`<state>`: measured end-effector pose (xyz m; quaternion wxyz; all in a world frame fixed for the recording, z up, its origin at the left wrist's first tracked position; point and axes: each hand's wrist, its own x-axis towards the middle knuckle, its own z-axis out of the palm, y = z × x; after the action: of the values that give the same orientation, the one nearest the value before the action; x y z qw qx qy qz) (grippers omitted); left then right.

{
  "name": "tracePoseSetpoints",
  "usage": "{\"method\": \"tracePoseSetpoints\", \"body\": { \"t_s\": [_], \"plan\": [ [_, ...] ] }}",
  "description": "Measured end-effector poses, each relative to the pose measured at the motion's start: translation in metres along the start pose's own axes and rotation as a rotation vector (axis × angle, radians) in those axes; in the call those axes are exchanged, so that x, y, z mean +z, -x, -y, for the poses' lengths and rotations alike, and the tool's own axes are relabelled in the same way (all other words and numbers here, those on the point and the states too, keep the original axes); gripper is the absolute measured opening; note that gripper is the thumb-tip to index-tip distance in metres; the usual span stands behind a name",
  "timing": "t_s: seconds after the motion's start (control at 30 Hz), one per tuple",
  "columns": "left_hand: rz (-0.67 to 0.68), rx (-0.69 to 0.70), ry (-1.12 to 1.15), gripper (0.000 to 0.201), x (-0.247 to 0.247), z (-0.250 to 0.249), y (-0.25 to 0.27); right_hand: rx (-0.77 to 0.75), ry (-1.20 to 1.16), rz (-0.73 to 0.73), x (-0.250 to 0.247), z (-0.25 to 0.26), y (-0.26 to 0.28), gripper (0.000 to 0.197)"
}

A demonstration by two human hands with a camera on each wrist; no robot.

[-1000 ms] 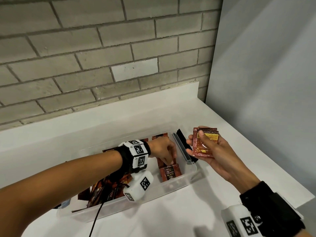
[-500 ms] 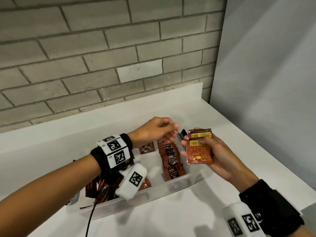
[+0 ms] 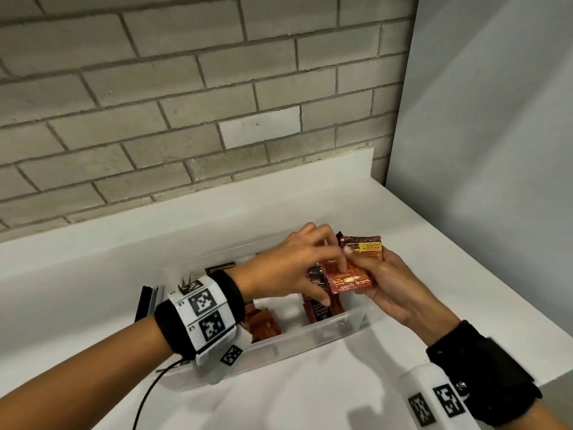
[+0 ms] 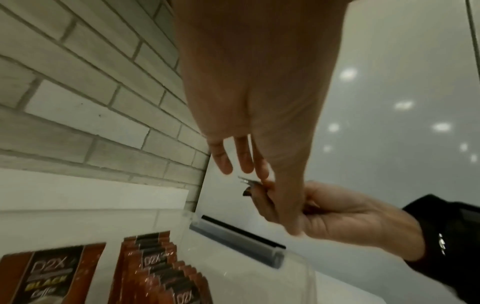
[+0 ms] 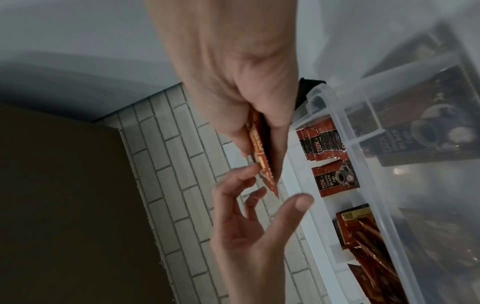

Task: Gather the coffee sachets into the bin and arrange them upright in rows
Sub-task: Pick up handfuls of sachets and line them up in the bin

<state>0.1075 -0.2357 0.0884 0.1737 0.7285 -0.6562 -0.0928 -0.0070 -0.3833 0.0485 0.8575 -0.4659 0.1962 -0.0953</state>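
A clear plastic bin (image 3: 310, 335) stands on the white counter. At its right end a row of upright brown-and-black coffee sachets (image 3: 322, 310) (image 5: 322, 142) (image 4: 161, 267) stands; loose sachets (image 3: 263, 324) lie heaped further left. My right hand (image 3: 383, 276) (image 5: 259, 123) grips a small stack of sachets (image 3: 352, 274) (image 5: 262, 164) above the bin's right end, thumb on the front. My left hand (image 3: 331, 283) (image 5: 259, 195) reaches across to that stack. Its fingertips (image 5: 253, 169) touch the front sachet, while its thumb stays spread apart from it.
A grey brick wall (image 3: 186, 119) runs behind the counter and a plain grey panel (image 3: 496, 150) closes the right side. The counter's front-right edge (image 3: 558, 364) is near my right wrist. A black clip handle (image 3: 145, 301) sits at the bin's left end.
My left hand lifted off the upright row in the bin and moved right to the stack. My right hand kept the stack, holding it slightly lower and closer.
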Motion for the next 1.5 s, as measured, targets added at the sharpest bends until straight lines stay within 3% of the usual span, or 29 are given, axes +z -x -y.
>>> {"method": "tracePoseSetpoints", "body": {
  "t_s": [0.1,0.23,0.3,0.4,0.47,0.6,0.8,1.07,1.27,1.37,1.5],
  "plan": [
    [-0.153,0.102,-0.121,0.026,0.006,0.007,0.004,-0.002,0.003,-0.014,0.001,-0.001,-0.001,0.04],
    [-0.304,0.109,0.066,0.021,0.003,0.01,0.009,-0.013,-0.016,-0.036,-0.001,0.004,-0.001,0.047],
    [-0.397,-0.001,0.177,0.014,0.002,0.013,0.01,-0.028,-0.078,-0.055,-0.004,0.007,-0.002,0.049],
    [-0.474,-0.278,0.392,0.011,0.003,0.02,0.011,-0.014,-0.156,-0.111,-0.011,0.01,-0.003,0.04],
    [-0.4,-0.452,0.557,0.013,0.008,0.027,0.009,-0.012,-0.194,-0.113,-0.015,0.012,-0.003,0.035],
    [-0.08,-0.728,0.859,0.019,0.024,0.041,0.003,-0.005,-0.23,-0.096,-0.016,0.013,0.0,0.033],
    [0.25,-0.876,0.872,0.014,0.04,0.054,-0.012,0.057,-0.264,-0.045,-0.018,0.013,0.005,0.036],
    [0.543,-0.91,0.69,0.035,0.047,0.062,-0.028,0.032,-0.047,0.001,-0.022,0.013,0.005,0.03],
    [0.622,-0.913,0.648,0.039,0.045,0.055,-0.03,0.001,0.069,-0.025,-0.022,0.005,0.003,0.034],
    [0.514,-0.818,0.514,0.031,0.034,0.049,-0.029,-0.002,0.06,-0.018,-0.022,0.002,0.002,0.036],
    [0.074,-0.489,0.202,0.02,0.008,0.03,-0.02,-0.01,0.05,-0.024,-0.019,0.001,0.001,0.037]
  ]
}}
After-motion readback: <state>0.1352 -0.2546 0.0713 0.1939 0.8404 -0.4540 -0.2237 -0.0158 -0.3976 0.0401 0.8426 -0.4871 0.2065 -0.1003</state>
